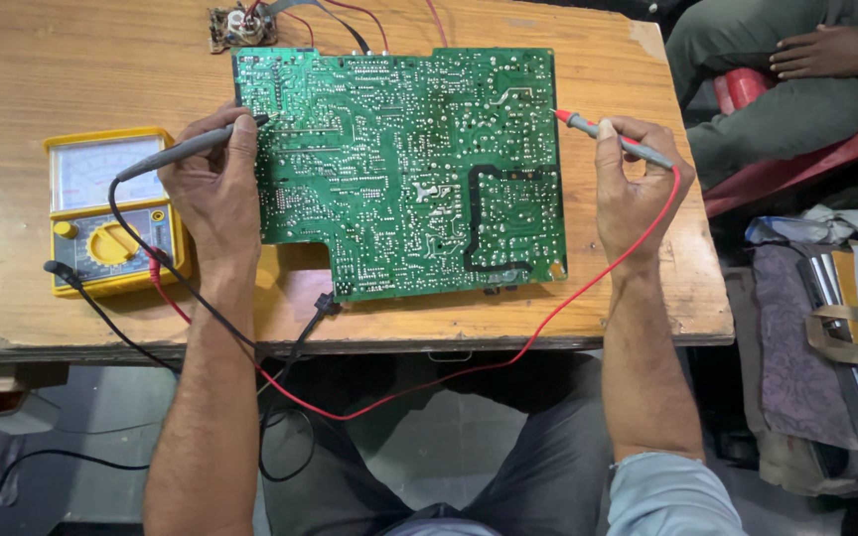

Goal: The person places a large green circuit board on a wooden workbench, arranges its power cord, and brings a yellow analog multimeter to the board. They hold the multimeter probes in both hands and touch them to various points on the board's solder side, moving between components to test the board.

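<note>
Your left hand (pixel 213 179) pinches the black probe (pixel 186 151) at the left edge of the green circuit board (pixel 399 169); your right hand's (pixel 631 189) fingers grip the red probe (pixel 613 137) at its right edge. A slipping tip could bridge neighbouring solder joints — and the red lead (pixel 508 359) drooping off the tabletop (pixel 71 69) might snag.

A small brown circuit board (pixel 240 24) is seen at the far edge of the wooden worktop (pixel 71 69). To the right, another person's hand (pixel 826 52) is rested on a lap, and a stack of bags and papers (pixel 831 337) is piled below.
</note>
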